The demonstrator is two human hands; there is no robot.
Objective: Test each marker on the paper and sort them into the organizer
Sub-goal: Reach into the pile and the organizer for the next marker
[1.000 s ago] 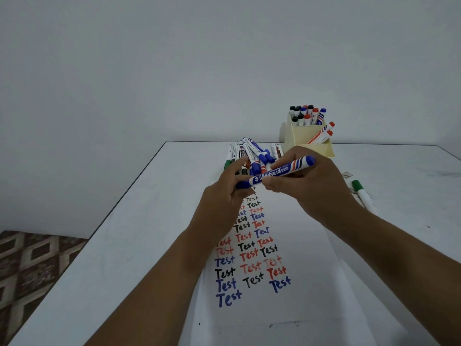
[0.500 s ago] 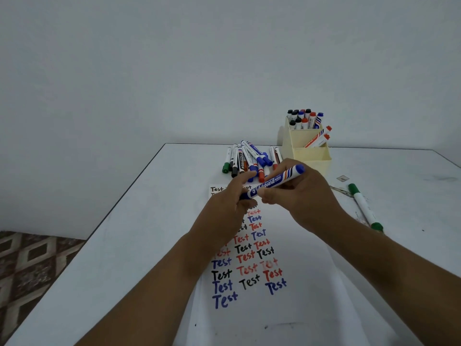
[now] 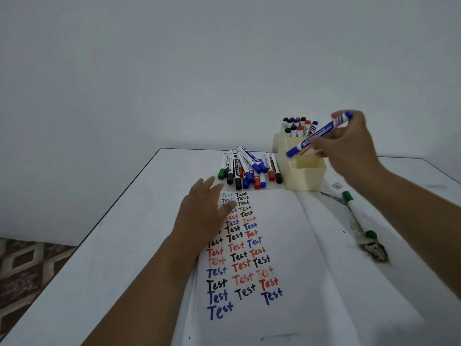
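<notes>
My right hand (image 3: 349, 148) grips a capped blue marker (image 3: 318, 135) and holds it tilted over the cream organizer (image 3: 303, 174), cap end down toward the middle compartment. The organizer's back compartment holds several upright markers (image 3: 298, 126). My left hand (image 3: 203, 213) lies flat with straight fingers on the upper left of the white paper (image 3: 274, 245), which carries rows of the word "Test" in black, red and blue. A pile of markers (image 3: 245, 168) lies beyond the paper, left of the organizer.
A green marker (image 3: 359, 216) lies on the table (image 3: 119, 233) right of the paper, beside a dark stain (image 3: 374, 253). The table's left edge runs diagonally, with patterned floor (image 3: 27, 268) below it. A plain wall stands behind.
My left hand let go of the blue marker and dropped flat onto the paper. My right hand carried the marker up and right, over the organizer.
</notes>
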